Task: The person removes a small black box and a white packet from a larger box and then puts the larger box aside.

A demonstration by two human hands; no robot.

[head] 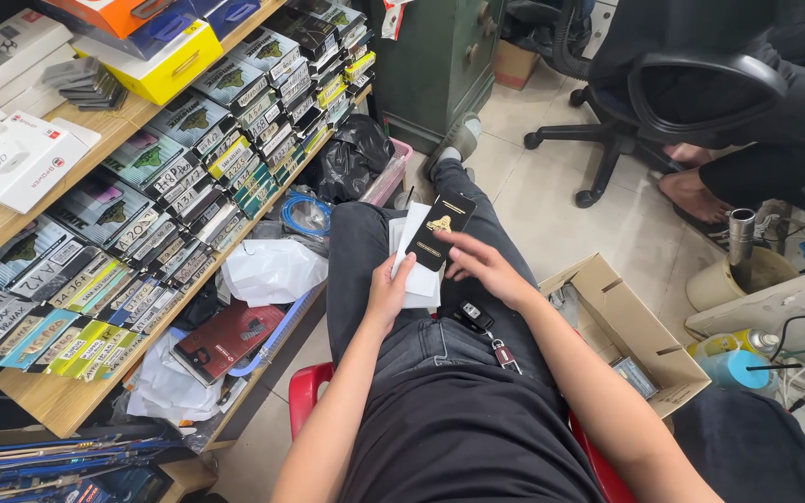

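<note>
Head view, looking down at own lap. Landmark: the red stool (307, 391) the person sits on.

Left hand (389, 291), above the stool over the left thigh: fingers closed around a stack of white sleeves (414, 244), thumb on top. Stack rests partly on the jeans.

Right hand (482, 265), up and right of the stool over the right thigh: fingers spread fairly wide, tips touching the lower edge of a black packet (442, 230) with a gold mark. Packet lies tilted on top of the white sleeves. Cannot tell if the right hand grips it or only presses on it.

Car key (474, 315) with fob lies on the lap, just below the right hand and between both forearms.

Left of the stool: wooden shelf (44, 396) packed with rows of flat boxed packets; a red case (227, 339) and white plastic bags (270, 270) on its lower level. Blue cable coil (306, 212) and black bag (351, 156) beyond those.

Right of the stool: open cardboard box (628, 326) on the tiled floor. Further up and right, black office chair (691, 88); another person's bare foot (691, 196) beside it.
</note>
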